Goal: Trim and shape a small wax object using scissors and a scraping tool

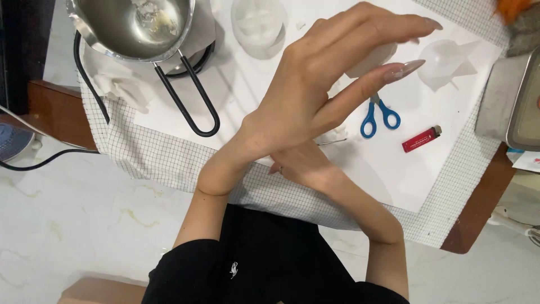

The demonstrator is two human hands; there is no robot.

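Observation:
My left hand [332, 73] is raised above the table with its long-nailed fingers stretched out and apart, holding nothing. Its wrist crosses over my right hand [301, 164], which rests low on the white sheet [416, 180] and is mostly hidden. A thin metal pin [333, 142] pokes out beside the right hand; whether the hand grips it is unclear. Blue-handled scissors [380, 118] and a red lighter [422, 139] lie just right of the hands. A translucent white piece [371, 59] sits under the left fingers.
A steel pouring pot [121, 31] with a black wire handle [191, 98] stands at the back left, a black cord trailing off. A clear cup [259, 25], a pale mould [450, 62], a metal tray [514, 107] and checked cloth [163, 160] cover the wooden table.

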